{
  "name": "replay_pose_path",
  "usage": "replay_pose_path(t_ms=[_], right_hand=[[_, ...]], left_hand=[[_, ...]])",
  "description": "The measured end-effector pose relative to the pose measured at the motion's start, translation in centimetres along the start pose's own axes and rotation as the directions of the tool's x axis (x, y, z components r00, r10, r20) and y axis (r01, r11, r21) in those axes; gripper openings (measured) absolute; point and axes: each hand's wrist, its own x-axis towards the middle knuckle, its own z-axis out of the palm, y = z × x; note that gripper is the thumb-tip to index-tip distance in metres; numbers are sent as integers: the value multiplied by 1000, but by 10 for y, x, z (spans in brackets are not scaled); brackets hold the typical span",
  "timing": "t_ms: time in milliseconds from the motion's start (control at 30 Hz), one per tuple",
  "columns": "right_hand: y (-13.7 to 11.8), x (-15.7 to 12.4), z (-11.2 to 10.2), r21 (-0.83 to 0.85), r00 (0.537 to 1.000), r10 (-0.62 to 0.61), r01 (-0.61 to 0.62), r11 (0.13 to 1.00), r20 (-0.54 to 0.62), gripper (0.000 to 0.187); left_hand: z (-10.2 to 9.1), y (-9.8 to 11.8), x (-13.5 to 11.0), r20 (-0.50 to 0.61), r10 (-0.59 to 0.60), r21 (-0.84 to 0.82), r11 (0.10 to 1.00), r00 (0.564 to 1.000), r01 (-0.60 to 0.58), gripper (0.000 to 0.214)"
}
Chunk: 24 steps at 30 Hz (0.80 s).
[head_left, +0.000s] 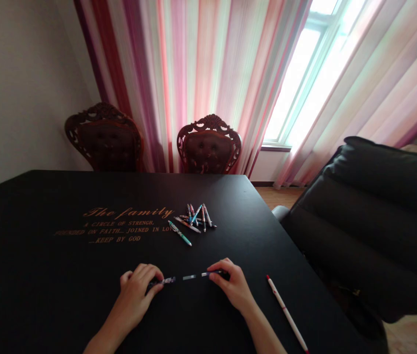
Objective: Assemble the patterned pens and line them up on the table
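pinch of left hand (137, 290) on patterned pen barrel (169, 280), of right hand (232, 283) on pale-tipped piece (204, 274)

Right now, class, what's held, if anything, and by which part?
Left hand: patterned pen-like piece, by its outer part. Right hand: dark pen-like piece, behind its pale tip. Whether they join is unclear.

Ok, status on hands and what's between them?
Left hand pinching patterned piece; right hand pinching pale-tipped piece. Pale strip between, joined or loose unclear. Pen pile beyond, white pen rightward.
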Motion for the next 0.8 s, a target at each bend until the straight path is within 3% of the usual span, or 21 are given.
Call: replay_pose_path(t_ms=[367, 600, 700, 800], right_hand=[[-10, -3, 5, -1, 999, -32, 32, 999, -16, 8], [-16, -6, 20, -26, 999, -48, 48, 998, 2, 14], [-14, -7, 26, -108, 999, -54, 53, 993, -5, 5], [-11, -9, 29, -189, 995, -96, 101, 977, 35, 43]], left_hand=[[2, 11, 4, 28, 26, -128, 992, 999, -22, 9], [9, 37, 5, 79, 81, -235, 970, 994, -60, 10], [12, 45, 7, 46, 86, -251, 965, 995, -71, 8], [13, 46, 8, 29, 104, -262, 961, 994, -93, 7]])
